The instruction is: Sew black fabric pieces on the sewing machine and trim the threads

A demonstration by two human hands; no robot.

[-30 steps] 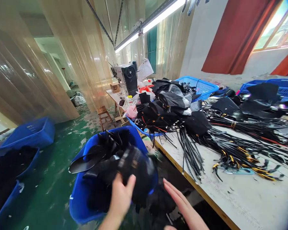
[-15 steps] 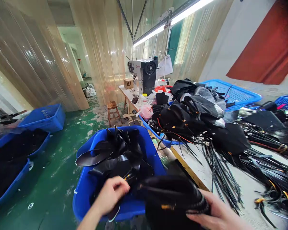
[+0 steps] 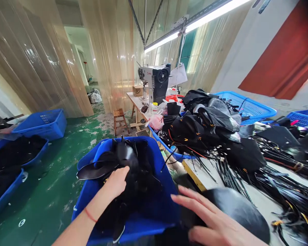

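My left hand (image 3: 115, 182) reaches into the blue tub (image 3: 169, 205), its fingers closed on a glossy black leather piece (image 3: 128, 155) that is blurred by motion. More black leather pieces (image 3: 97, 171) lie around it, one with a pale edge over the tub's left side. My right hand (image 3: 210, 212) is open, with its fingers stretched out toward the tub. Under and beside it is a smooth, rounded black leather piece (image 3: 241, 212) by the table edge. The lower part of this piece is hidden by the hand.
On the right, the white table (image 3: 269, 212) bears black braided straps (image 3: 228, 177) and a heap of black bags (image 3: 195, 130). A sewing machine (image 3: 156, 80) stands farther back, near a wooden stool (image 3: 120, 121). Blue bins (image 3: 48, 124) line the left floor.
My right hand has let go of the black bag, and its fingers have spread. My left hand has moved forward and left onto a leather piece in the tub. The view has shifted slightly.
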